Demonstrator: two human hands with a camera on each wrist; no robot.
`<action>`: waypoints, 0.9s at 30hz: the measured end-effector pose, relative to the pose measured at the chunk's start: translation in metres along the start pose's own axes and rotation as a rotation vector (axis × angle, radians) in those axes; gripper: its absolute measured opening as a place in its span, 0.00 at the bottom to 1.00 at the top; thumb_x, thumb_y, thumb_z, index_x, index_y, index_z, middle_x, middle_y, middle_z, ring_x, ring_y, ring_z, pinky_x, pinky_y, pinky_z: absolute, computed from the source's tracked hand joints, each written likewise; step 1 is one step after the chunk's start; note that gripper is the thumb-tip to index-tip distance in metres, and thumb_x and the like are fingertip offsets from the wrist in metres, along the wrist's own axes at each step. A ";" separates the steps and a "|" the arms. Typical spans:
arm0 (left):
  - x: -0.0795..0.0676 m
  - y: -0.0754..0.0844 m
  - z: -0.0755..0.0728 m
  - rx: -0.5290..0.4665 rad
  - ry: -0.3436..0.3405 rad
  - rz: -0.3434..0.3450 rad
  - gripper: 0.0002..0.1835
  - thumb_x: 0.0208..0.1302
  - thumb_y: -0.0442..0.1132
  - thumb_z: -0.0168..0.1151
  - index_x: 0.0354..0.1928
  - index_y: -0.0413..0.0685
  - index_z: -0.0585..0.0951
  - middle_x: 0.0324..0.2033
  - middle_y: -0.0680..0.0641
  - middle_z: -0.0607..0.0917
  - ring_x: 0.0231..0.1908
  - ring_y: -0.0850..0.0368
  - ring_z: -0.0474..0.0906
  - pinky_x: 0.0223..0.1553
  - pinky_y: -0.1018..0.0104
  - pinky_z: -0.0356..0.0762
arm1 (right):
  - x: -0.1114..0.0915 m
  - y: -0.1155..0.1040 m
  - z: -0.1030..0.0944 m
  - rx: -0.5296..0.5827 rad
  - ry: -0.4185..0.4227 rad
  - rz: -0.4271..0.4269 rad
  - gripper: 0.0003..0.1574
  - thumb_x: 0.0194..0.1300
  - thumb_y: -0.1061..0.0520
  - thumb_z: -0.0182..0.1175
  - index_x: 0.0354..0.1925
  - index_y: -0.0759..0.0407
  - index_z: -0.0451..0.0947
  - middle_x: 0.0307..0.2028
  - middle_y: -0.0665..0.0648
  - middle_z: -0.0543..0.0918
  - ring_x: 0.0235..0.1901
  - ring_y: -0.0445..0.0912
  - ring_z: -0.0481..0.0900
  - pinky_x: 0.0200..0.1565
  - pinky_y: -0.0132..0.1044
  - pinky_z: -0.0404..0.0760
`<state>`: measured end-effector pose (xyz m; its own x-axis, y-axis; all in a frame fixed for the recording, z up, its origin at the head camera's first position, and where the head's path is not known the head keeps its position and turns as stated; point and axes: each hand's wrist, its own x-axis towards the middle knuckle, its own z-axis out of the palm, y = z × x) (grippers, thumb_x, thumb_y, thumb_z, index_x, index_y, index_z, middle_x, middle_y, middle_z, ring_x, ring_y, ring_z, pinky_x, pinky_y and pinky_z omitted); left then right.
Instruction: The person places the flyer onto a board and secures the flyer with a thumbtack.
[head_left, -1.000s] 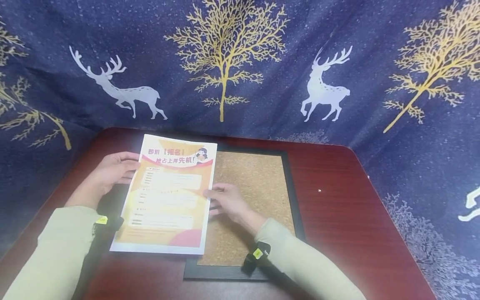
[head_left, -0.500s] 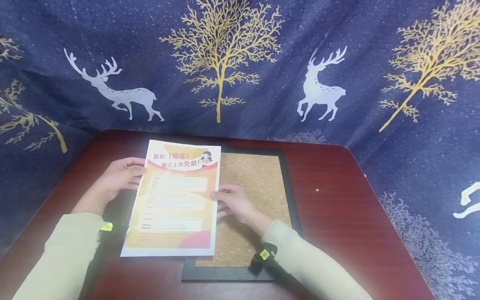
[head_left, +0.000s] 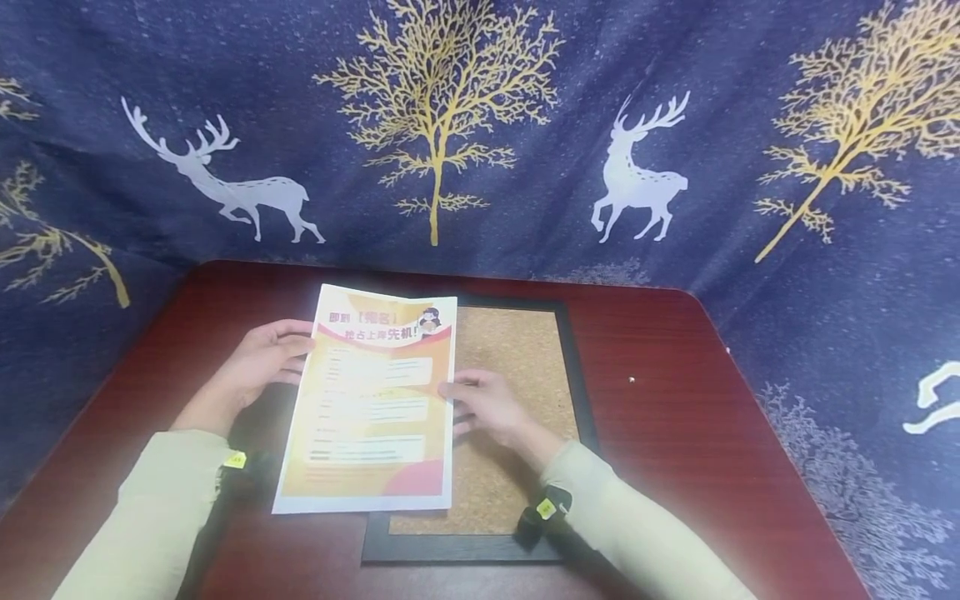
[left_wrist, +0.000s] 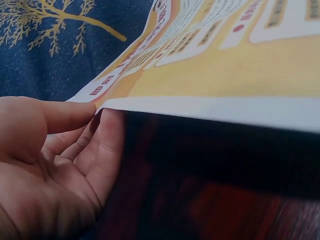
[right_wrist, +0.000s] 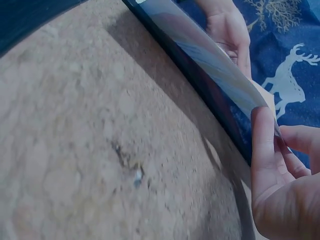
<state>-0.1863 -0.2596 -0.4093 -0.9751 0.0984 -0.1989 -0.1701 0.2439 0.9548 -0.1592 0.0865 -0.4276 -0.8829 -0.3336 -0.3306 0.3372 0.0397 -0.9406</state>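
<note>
I see the right hand (head_left: 491, 404) pinching a Chinese-lettered flyer (head_left: 371, 400) by its right edge, the left hand (head_left: 264, 360) by its left; it's raised, partly over a black-framed corkboard (head_left: 517, 346) on the dark-red table (head_left: 675, 400). Behind hangs blue cloth (head_left: 540, 204) patterned with deer and trees.

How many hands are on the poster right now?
2: left hand pinching the left edge of the printed poster, right hand pinching the right edge, above the framed cork board. No others visible.

Two hands (head_left: 264, 362), one sheet (head_left: 367, 408), one corkboard (head_left: 517, 350), one table (head_left: 667, 450) and, on one cloth (head_left: 525, 221), two whole deer (head_left: 262, 197) and part of a third are seen.
</note>
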 end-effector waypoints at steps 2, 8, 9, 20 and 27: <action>0.002 -0.001 0.003 -0.011 -0.001 0.001 0.27 0.74 0.35 0.56 0.70 0.30 0.64 0.43 0.47 0.88 0.33 0.55 0.88 0.35 0.59 0.87 | -0.001 0.000 -0.002 -0.004 0.005 0.004 0.18 0.67 0.58 0.65 0.52 0.68 0.80 0.35 0.64 0.87 0.32 0.55 0.88 0.34 0.47 0.88; 0.005 -0.003 0.008 -0.030 0.004 0.002 0.28 0.75 0.35 0.55 0.71 0.31 0.63 0.47 0.44 0.87 0.34 0.56 0.88 0.36 0.59 0.87 | -0.001 0.001 -0.009 -0.016 0.022 0.017 0.18 0.68 0.58 0.65 0.52 0.68 0.80 0.36 0.64 0.87 0.32 0.55 0.88 0.34 0.47 0.88; 0.005 -0.003 0.008 -0.035 0.004 0.002 0.28 0.75 0.35 0.56 0.71 0.32 0.63 0.46 0.45 0.87 0.34 0.56 0.88 0.36 0.59 0.87 | -0.001 0.001 -0.010 -0.022 0.024 0.015 0.19 0.68 0.58 0.65 0.52 0.68 0.80 0.36 0.64 0.87 0.32 0.54 0.88 0.34 0.47 0.88; 0.010 -0.004 0.019 -0.105 -0.021 0.020 0.27 0.74 0.33 0.57 0.69 0.30 0.64 0.36 0.59 0.87 0.32 0.57 0.87 0.34 0.62 0.86 | -0.006 0.002 -0.026 -0.016 0.040 0.027 0.19 0.67 0.58 0.66 0.52 0.68 0.80 0.34 0.62 0.87 0.31 0.53 0.88 0.33 0.46 0.88; 0.014 -0.003 0.027 -0.120 -0.034 0.018 0.27 0.73 0.33 0.56 0.69 0.29 0.64 0.36 0.59 0.88 0.31 0.56 0.87 0.34 0.61 0.86 | -0.009 0.002 -0.034 -0.007 0.048 0.031 0.19 0.67 0.57 0.66 0.52 0.68 0.80 0.34 0.63 0.88 0.31 0.53 0.88 0.33 0.47 0.88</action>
<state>-0.1957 -0.2332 -0.4209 -0.9731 0.1346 -0.1869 -0.1705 0.1247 0.9774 -0.1618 0.1211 -0.4293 -0.8869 -0.2864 -0.3625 0.3622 0.0559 -0.9304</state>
